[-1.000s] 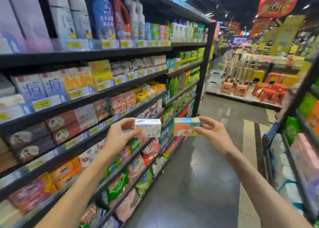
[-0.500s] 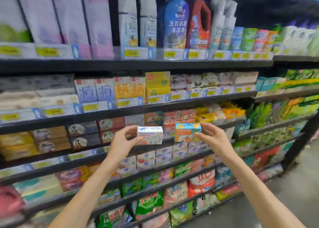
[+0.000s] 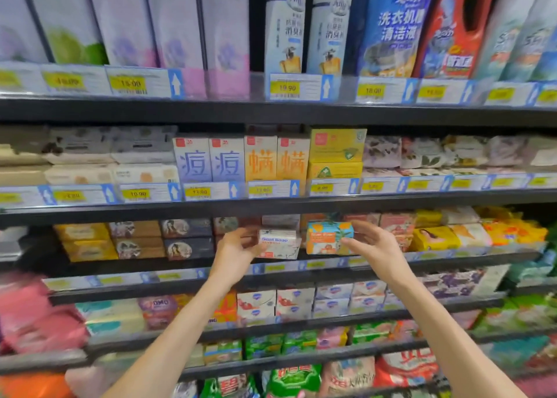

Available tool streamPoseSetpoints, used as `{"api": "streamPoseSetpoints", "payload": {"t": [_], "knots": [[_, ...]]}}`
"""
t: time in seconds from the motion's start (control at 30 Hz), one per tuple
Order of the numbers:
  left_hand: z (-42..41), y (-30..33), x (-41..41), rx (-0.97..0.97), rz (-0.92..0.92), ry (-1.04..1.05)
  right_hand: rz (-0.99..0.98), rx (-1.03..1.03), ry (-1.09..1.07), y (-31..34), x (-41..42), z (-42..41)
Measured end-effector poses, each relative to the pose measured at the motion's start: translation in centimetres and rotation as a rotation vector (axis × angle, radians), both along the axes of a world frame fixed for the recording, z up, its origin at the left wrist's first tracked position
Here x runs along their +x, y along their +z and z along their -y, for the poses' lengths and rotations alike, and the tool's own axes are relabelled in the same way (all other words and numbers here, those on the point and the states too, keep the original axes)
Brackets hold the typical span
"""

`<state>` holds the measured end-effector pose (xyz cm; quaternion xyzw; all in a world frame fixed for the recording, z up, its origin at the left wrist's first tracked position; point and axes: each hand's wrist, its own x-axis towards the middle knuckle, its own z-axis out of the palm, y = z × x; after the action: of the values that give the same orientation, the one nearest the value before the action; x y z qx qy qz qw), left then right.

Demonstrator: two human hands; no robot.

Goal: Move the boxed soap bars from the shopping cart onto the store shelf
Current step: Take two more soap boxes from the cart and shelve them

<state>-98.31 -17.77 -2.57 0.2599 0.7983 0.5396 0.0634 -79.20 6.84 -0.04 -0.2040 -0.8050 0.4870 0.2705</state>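
My left hand (image 3: pixel 238 254) grips a white soap box (image 3: pixel 278 244) with blue lettering. My right hand (image 3: pixel 376 247) grips an orange and teal soap box (image 3: pixel 327 237). Both boxes are held side by side at the front of the third shelf (image 3: pixel 180 280) from the top, just above its edge, among other boxed soaps. The white box is tilted slightly. The shopping cart is out of view.
The black shelving fills the view. Above are purple and orange boxes (image 3: pixel 241 159) and tall detergent bottles (image 3: pixel 388 27). Dark soap boxes (image 3: pixel 187 239) sit left of my hands, yellow packs (image 3: pixel 434 238) to the right. Lower shelves hold more soap packs.
My view has swung from the aisle to face the shelving head-on. Both hands have carried the two boxes forward to the third shelf's front edge.
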Motion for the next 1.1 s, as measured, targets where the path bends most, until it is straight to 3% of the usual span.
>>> {"api": "streamPoseSetpoints", "payload": {"t": [0.17,0.47,0.8,1.1], "knots": [[-1.6,-1.4,-0.3,-0.102,-0.006,0.069,0.028,0.019,-0.007,-0.7,-1.1,-1.2],[-3.0,-2.2,1.2,-0.329,-0.256,0.174,0.071,0.013,0.004,-2.1,-1.9,-2.1],[-3.6,-3.0,1.7,-0.38,-0.451,0.231,0.05,0.05,0.003,-2.5,-1.9,-1.6],[-3.5,-3.4,1.5,-0.325,-0.446,0.234,0.095,0.251,-0.049,-3.1,-2.2,-0.8]]}}
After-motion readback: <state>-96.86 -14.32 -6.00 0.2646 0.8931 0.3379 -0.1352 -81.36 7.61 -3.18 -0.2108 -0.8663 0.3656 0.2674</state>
